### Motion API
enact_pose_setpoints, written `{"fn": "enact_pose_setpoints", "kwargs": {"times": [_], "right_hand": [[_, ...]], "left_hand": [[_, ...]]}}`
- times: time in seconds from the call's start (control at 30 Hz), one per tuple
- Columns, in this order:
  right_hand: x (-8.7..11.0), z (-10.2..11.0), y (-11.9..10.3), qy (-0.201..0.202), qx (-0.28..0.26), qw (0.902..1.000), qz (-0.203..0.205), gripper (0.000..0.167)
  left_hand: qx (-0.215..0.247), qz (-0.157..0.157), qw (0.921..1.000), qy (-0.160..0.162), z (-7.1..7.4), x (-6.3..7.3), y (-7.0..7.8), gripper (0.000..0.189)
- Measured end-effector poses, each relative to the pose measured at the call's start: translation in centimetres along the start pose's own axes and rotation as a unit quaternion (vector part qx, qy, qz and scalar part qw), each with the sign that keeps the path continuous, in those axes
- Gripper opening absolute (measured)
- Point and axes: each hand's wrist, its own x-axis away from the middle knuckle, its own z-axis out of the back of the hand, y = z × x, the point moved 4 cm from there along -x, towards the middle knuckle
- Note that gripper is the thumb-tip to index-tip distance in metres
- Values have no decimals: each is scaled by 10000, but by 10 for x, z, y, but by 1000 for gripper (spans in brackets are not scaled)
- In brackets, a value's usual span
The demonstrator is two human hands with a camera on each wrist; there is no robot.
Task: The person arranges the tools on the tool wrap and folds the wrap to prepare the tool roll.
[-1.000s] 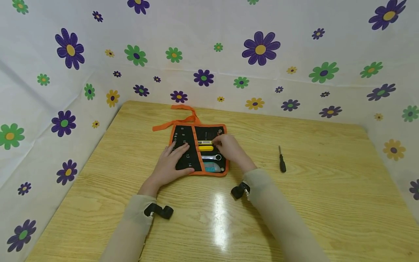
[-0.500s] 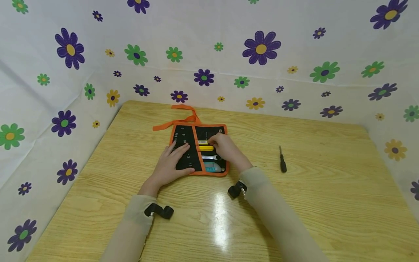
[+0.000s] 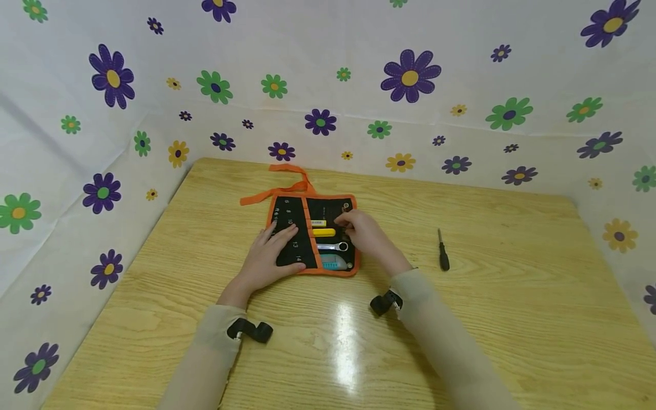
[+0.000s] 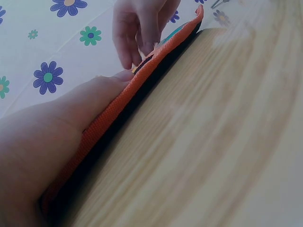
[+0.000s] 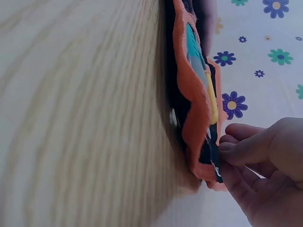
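A black tool roll [image 3: 303, 242] with orange trim and printed size numbers lies unfolded on the table. My left hand [image 3: 263, 256] rests on its left panel, fingers spread, thumb along the near edge. Out of the pockets stick a yellow piece with a white label [image 3: 319, 223], a yellow handle [image 3: 324, 232], a wrench's ring end [image 3: 342, 246] and a teal and grey tool [image 3: 334, 262]. Just right of the labelled piece, my right hand [image 3: 365, 233] hovers over the roll. Its fingers are loosely bent, and nothing shows between them in the right wrist view.
A screwdriver [image 3: 443, 257] with a black handle lies on the wooden table [image 3: 512, 296], right of the roll. Orange tie straps [image 3: 287, 185] trail from the roll's far side. Flower-printed cloth [image 3: 348, 57] surrounds the table's back and sides.
My right hand moved left, pushing the labelled yellow piece deeper into its pocket, then drew back right, away from it. The left hand stayed on the roll.
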Motion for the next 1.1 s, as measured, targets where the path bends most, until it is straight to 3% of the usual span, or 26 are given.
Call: {"fn": "enact_pose_setpoints", "kwargs": {"times": [0.47,0.9,1.1], "right_hand": [[38,26,21,454,-148,9988,-40,27],[73,52,43,336,-312,9986,-261,42],[88,64,56,473,-237,9980,-344,48]], "left_hand": [[-30,-1,10000,10,0,-1,-3,88],[-53,-37,10000,36,-1,0,-1,88],[-85,-44,10000,9,0,0,-1,88]]}}
